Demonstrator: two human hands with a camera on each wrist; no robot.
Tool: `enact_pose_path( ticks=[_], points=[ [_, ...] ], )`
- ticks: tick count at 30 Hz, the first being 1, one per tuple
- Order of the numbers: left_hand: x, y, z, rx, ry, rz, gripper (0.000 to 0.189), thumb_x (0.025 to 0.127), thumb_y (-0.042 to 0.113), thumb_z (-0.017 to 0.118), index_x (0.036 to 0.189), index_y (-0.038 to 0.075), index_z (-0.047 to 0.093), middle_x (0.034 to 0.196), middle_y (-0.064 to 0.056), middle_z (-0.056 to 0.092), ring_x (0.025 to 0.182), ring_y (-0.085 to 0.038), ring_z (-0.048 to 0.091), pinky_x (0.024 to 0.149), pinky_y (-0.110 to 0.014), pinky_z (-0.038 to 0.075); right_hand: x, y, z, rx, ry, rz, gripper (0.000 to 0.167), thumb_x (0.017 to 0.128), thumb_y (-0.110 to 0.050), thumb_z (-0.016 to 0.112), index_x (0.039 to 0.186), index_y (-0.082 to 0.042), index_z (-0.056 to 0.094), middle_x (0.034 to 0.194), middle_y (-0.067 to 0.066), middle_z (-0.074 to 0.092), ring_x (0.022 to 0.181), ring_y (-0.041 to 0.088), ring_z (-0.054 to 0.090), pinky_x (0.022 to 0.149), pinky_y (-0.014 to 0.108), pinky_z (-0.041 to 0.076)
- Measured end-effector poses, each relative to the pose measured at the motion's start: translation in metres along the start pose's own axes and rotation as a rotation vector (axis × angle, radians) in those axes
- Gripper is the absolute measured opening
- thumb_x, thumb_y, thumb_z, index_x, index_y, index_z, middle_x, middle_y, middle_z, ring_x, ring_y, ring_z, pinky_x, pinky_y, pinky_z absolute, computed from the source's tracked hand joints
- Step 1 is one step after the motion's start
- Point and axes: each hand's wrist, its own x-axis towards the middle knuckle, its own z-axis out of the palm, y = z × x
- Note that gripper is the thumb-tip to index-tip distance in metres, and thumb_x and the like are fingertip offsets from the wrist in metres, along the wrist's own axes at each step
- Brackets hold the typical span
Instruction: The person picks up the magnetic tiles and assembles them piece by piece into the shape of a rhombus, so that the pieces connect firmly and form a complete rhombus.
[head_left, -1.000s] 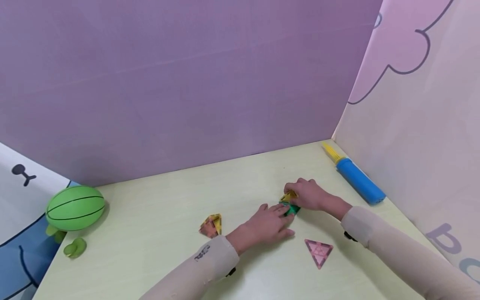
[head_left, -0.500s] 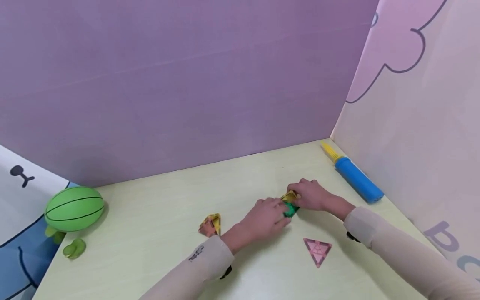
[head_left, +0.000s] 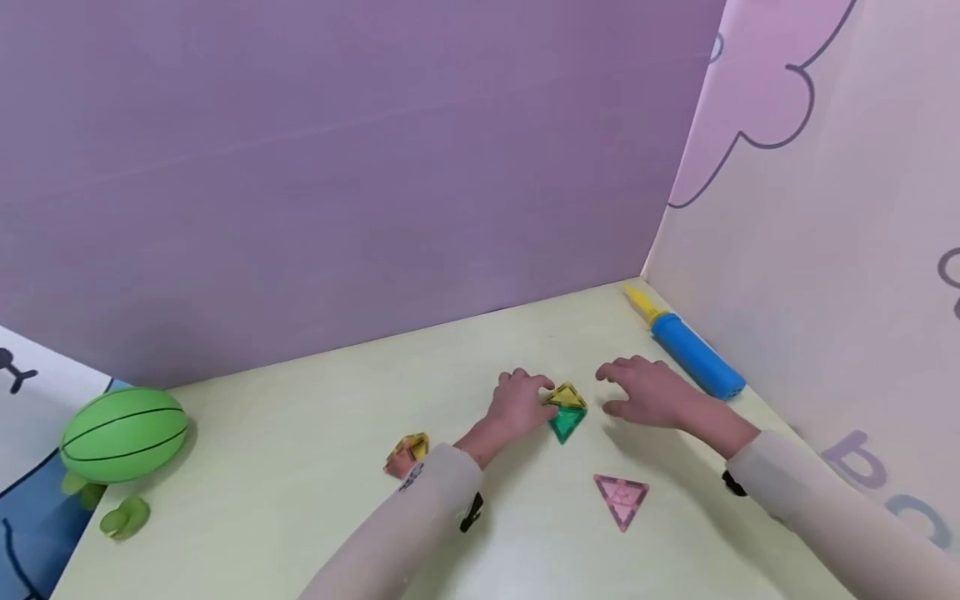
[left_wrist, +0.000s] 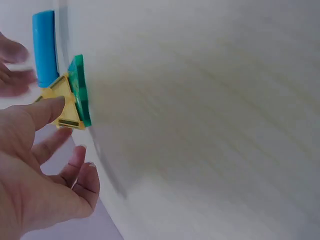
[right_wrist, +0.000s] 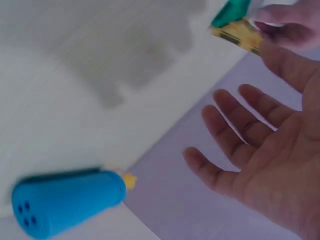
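Joined magnetic tiles, a yellow triangle above a green one, are in the middle right of the head view. My left hand pinches their left side between thumb and index finger; in the left wrist view the thumb lies across the yellow tile. To the right of them, apart, my right hand has spread fingers and holds nothing. In the right wrist view its palm shows bare. A pink triangular magnetic tile lies flat nearer the front.
Behind the left forearm stands another cluster of orange and yellow magnetic tiles. A blue hand pump with a yellow nozzle lies along the right wall. On the left are a green striped ball and a small green toy.
My right hand has let go of the yellow and green tiles and moved right. The left hand has shifted from lying over the tiles to pinching their left side.
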Motion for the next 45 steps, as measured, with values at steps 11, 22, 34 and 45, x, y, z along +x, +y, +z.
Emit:
enact_pose_path(
  ticks=[11, 22, 34, 45],
  points=[
    [-0.005, -0.005, 0.004, 0.026, 0.022, 0.025, 0.025, 0.091, 0.033, 0.075, 0.11, 0.017, 0.073, 0.107, -0.006, 0.061, 0.099, -0.024, 0.046, 0.085, -0.036, 0.042, -0.058, -0.044, 0.026, -0.003, -0.309, 0.111, 0.029, 0.088, -0.047, 0.073, 0.079, -0.025, 0.056, 0.065, -0.007, 0.052, 0.059, 0.01, 0.047, 0.057, 0.026, 0.035],
    [-0.017, -0.012, 0.001, 0.067, 0.029, 0.048, 0.021, 0.092, 0.032, 0.074, 0.109, 0.02, 0.074, 0.103, -0.003, 0.063, 0.095, -0.02, 0.047, 0.078, -0.032, 0.041, -0.064, -0.045, 0.04, -0.13, -0.229, 0.059, 0.042, 0.078, -0.04, 0.083, 0.108, -0.015, 0.067, 0.081, -0.005, 0.058, 0.071, 0.012, 0.048, 0.063, 0.031, 0.043],
    [-0.017, -0.018, 0.004, 0.019, 0.019, 0.058, 0.023, 0.092, 0.03, 0.073, 0.112, 0.017, 0.074, 0.096, -0.002, 0.061, 0.091, -0.019, 0.046, 0.075, -0.031, 0.04, -0.058, -0.014, 0.035, -0.183, 0.005, -0.073, 0.046, 0.072, -0.025, 0.089, 0.109, -0.011, 0.067, 0.088, -0.001, 0.063, 0.078, 0.014, 0.052, 0.062, 0.03, 0.044],
    [-0.019, -0.018, 0.004, 0.011, 0.012, 0.062, 0.024, 0.092, 0.03, 0.073, 0.112, 0.017, 0.073, 0.094, -0.002, 0.06, 0.088, -0.018, 0.045, 0.074, -0.03, 0.039, -0.05, -0.009, 0.034, -0.183, 0.015, -0.055, 0.041, 0.077, -0.026, 0.086, 0.111, -0.01, 0.07, 0.085, -0.002, 0.064, 0.074, 0.012, 0.051, 0.06, 0.027, 0.043]
  ],
)
